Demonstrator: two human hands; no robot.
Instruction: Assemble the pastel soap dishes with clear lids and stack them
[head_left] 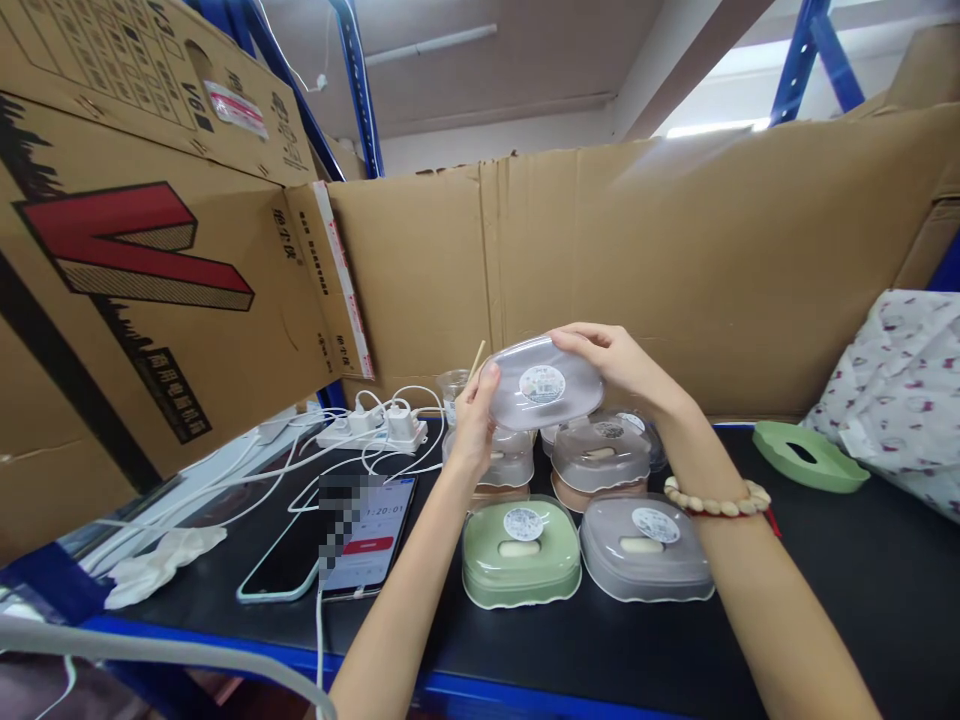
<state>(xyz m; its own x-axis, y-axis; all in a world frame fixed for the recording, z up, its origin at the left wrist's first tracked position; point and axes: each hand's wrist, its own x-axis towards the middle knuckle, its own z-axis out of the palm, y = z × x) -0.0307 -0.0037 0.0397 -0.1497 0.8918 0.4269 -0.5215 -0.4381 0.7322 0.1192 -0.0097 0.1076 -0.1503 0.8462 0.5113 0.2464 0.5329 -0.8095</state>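
Above the stacked containers, both hands hold up a greyish oval container (517, 408) with a glossy clear cover and a round white sticker. My left hand (474, 415) grips its left end, thumb on the front. My right hand (600, 352) is closed on its upper right edge; part of the fingers is hidden behind it. Below, on the black surface, sit a green container (523, 575) and a grey container (652, 575), each under a clear lid with a round sticker. Behind them, more lidded containers (600, 450) are stacked.
At the left lie two phones (375, 545), a white power strip (397, 432) with tangled cables, and a crumpled tissue (165, 565). Rightward are a green slotted piece (832, 470) and a patterned white bag (900, 380). Cardboard (637, 260) walls the back; a printed box (187, 350) stands left.
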